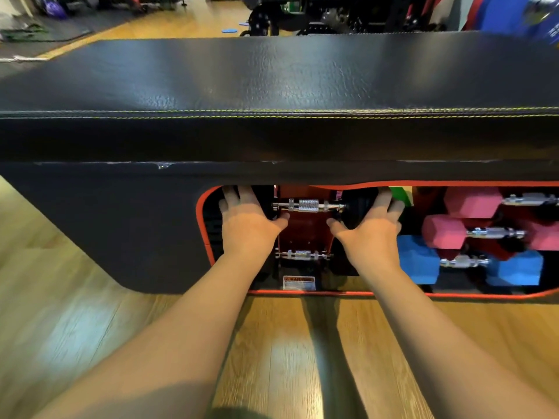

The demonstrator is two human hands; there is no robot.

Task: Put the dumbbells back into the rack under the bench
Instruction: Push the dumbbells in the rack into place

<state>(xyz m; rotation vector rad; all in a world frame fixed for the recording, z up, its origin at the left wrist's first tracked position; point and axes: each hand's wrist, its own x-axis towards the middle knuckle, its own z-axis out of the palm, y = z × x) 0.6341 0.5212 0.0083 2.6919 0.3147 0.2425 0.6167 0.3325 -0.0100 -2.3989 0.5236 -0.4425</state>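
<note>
A black dumbbell with a chrome handle [308,205] lies in the upper slot of the red rack [305,234] under the black bench [272,86]. My left hand [251,222] lies over its left black head, fingers spread and reaching into the opening. My right hand [369,225] covers its right black head [360,204] the same way. A second chrome-handled dumbbell [301,254] sits in the slot below. To the right, pink dumbbells [472,202] [444,231] and a blue dumbbell [419,261] rest in the rack.
The bench's side panel [121,225] has a red-trimmed opening [202,225]. A white warning label [299,282] sits at the rack's base. Wooden floor [90,328] lies in front. Gym gear [332,16] and a dark mat [60,28] stand beyond the bench.
</note>
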